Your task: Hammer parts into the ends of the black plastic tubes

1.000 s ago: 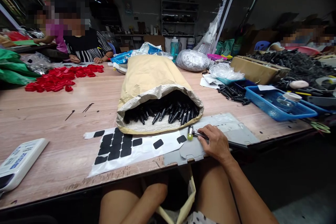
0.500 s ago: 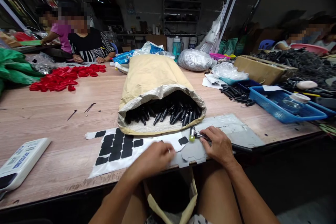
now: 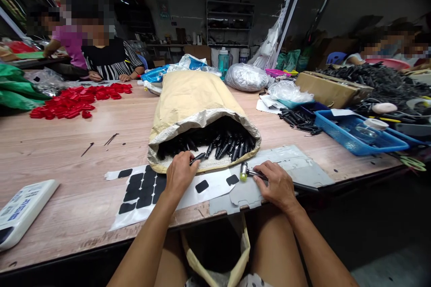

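My left hand [image 3: 182,171] is at the mouth of a tan paper sack [image 3: 198,94], its fingers closed on a black pen-like part [image 3: 197,158]. More such black parts [image 3: 232,143] fill the sack's opening. Below the sack lies a white sheet with rounded black squares [image 3: 144,188], partly covered by my left hand and forearm. My right hand [image 3: 276,184] is wrapped round the dark handle of a small hammer, whose head [image 3: 244,172] has a yellow-green tip and rests over a grey board [image 3: 292,166].
At the left are a white device [image 3: 27,210] and red pieces [image 3: 74,101]. A blue tray [image 3: 360,136], a cardboard box [image 3: 332,87] and heaped black parts stand at the right. A person in a striped top [image 3: 114,60] sits across the table.
My left hand has moved from over the white sheet up to the sack's mouth and taken hold of a black part. My right hand keeps the hammer. The view has shifted slightly.
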Demonstrator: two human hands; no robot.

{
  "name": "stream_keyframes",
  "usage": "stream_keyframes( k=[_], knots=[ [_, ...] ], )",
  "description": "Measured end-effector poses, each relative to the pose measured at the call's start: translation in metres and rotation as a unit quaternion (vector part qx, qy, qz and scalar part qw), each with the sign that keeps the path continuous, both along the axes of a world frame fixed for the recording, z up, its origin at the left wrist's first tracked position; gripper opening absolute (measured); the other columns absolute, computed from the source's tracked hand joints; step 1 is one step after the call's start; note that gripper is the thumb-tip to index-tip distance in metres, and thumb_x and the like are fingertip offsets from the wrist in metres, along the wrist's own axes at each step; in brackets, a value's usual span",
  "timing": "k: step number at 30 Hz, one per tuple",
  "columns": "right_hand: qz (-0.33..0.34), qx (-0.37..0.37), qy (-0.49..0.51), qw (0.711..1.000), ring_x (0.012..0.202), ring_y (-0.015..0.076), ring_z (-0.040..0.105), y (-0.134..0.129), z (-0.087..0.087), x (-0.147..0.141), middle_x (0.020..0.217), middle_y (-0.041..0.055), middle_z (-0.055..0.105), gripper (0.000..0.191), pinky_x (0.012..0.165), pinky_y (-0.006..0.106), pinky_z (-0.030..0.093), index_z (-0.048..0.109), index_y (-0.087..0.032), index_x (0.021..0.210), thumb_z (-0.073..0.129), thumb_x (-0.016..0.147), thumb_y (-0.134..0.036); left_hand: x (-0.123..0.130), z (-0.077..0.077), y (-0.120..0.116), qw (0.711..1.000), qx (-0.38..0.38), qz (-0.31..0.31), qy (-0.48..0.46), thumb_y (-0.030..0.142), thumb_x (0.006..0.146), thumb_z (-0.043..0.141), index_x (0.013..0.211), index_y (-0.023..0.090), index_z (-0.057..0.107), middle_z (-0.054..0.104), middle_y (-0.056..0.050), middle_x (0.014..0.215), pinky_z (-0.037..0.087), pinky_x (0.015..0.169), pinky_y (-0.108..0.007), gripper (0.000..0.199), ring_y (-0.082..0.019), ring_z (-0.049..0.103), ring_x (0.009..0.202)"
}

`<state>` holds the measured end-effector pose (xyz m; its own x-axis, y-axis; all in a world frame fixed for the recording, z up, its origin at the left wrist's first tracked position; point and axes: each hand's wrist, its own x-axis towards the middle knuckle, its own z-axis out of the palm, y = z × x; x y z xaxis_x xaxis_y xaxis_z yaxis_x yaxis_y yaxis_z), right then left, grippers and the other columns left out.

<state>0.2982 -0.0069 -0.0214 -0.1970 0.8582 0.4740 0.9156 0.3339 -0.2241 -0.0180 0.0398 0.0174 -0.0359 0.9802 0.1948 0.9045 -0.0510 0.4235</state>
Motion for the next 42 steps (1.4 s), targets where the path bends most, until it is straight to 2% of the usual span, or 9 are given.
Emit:
stream_keyframes(
  k=[2, 6, 12, 18, 23, 28, 35, 39, 42],
  knots=[
    [0.001, 0.002, 0.001, 1.000, 0.093, 0.0224, 0.056, 0.000, -0.001, 0.000, 0.096, 0.0042, 0.064, 0.015, 0.083, 0.034, 0.042, 0.068, -0.024, 0.101, 0.061, 0.088, -0.029, 0.000, -0.002, -0.018, 0.997, 0.010, -0.038, -0.062, 0.032, 0.088, 0.067, 0.092, 0.021, 0.064, 0.067, -0.003, 0.094, 0.044, 0.078, -0.033, 0.011, -0.023, 0.061, 0.091],
    [0.012, 0.015, 0.010, 1.000, 0.092, 0.0223, 0.057, 0.000, -0.001, 0.000, 0.096, 0.0042, 0.065, 0.018, 0.083, 0.034, 0.043, 0.066, -0.023, 0.105, 0.061, 0.089, -0.028, 0.010, -0.012, -0.043, 0.975, -0.026, -0.121, -0.182, 0.028, 0.083, 0.072, 0.094, 0.024, 0.066, 0.067, 0.000, 0.095, 0.045, 0.079, -0.031, 0.013, -0.021, 0.060, 0.089],
    [0.037, 0.015, 0.003, 0.999, 0.090, 0.0216, 0.058, 0.002, -0.002, 0.004, 0.093, 0.0033, 0.066, 0.008, 0.082, 0.034, 0.044, 0.064, -0.022, 0.098, 0.059, 0.092, -0.026, 0.017, -0.022, -0.045, 0.968, -0.025, -0.175, -0.180, 0.025, 0.081, 0.074, 0.094, 0.024, 0.070, 0.066, -0.001, 0.092, 0.043, 0.085, -0.035, 0.014, -0.023, 0.058, 0.094],
    [0.062, 0.031, 0.031, 0.997, 0.095, 0.0203, 0.062, -0.005, 0.008, -0.005, 0.097, 0.0043, 0.067, 0.013, 0.084, 0.033, 0.047, 0.064, -0.022, 0.105, 0.054, 0.098, -0.025, 0.016, -0.023, -0.047, 0.970, -0.012, -0.177, -0.167, 0.026, 0.081, 0.075, 0.092, 0.024, 0.071, 0.065, -0.002, 0.090, 0.042, 0.083, -0.036, 0.012, -0.023, 0.057, 0.092],
    [0.129, 0.025, 0.157, 0.979, 0.096, 0.0183, 0.065, -0.021, 0.023, -0.046, 0.104, 0.0065, 0.068, 0.021, 0.086, 0.031, 0.052, 0.061, -0.023, 0.118, 0.048, 0.101, -0.023, 0.016, -0.025, -0.047, 0.967, -0.005, -0.181, -0.180, 0.023, 0.083, 0.072, 0.097, 0.024, 0.071, 0.065, -0.002, 0.090, 0.042, 0.083, -0.035, 0.014, -0.022, 0.057, 0.092],
    [0.164, -0.013, 0.170, 0.972, 0.097, 0.0195, 0.066, -0.025, 0.025, -0.079, 0.105, 0.0072, 0.069, 0.028, 0.088, 0.034, 0.056, 0.061, -0.025, 0.125, 0.045, 0.102, -0.023, 0.016, -0.024, -0.047, 0.967, 0.000, -0.181, -0.182, 0.022, 0.082, 0.073, 0.097, 0.023, 0.073, 0.066, -0.003, 0.092, 0.043, 0.084, -0.035, 0.014, -0.023, 0.056, 0.093],
    [0.170, 0.019, 0.167, 0.971, 0.098, 0.0199, 0.066, -0.030, 0.027, -0.091, 0.106, 0.0073, 0.068, 0.038, 0.087, 0.034, 0.055, 0.058, -0.027, 0.135, 0.047, 0.100, -0.018, 0.015, -0.026, -0.047, 0.964, -0.004, -0.187, -0.191, 0.026, 0.087, 0.069, 0.094, 0.024, 0.075, 0.061, -0.003, 0.089, 0.043, 0.084, -0.034, 0.010, -0.022, 0.056, 0.092],
    [0.145, -0.014, 0.107, 0.984, 0.090, 0.0184, 0.066, -0.031, 0.025, -0.093, 0.096, 0.0056, 0.068, 0.036, 0.083, 0.030, 0.054, 0.062, -0.027, 0.131, 0.046, 0.100, -0.017, 0.015, -0.028, -0.046, 0.965, 0.002, -0.184, -0.188, 0.024, 0.086, 0.070, 0.098, 0.024, 0.076, 0.060, -0.002, 0.086, 0.042, 0.083, -0.033, 0.013, -0.021, 0.056, 0.091],
    [0.131, 0.001, 0.130, 0.983, 0.093, 0.0184, 0.066, -0.030, 0.027, -0.089, 0.098, 0.0059, 0.068, 0.035, 0.085, 0.030, 0.054, 0.062, -0.027, 0.130, 0.046, 0.101, -0.019, 0.015, -0.028, -0.046, 0.965, 0.002, -0.180, -0.192, 0.023, 0.084, 0.072, 0.100, 0.023, 0.076, 0.060, -0.002, 0.086, 0.042, 0.083, -0.033, 0.017, -0.021, 0.056, 0.090]
  ],
)
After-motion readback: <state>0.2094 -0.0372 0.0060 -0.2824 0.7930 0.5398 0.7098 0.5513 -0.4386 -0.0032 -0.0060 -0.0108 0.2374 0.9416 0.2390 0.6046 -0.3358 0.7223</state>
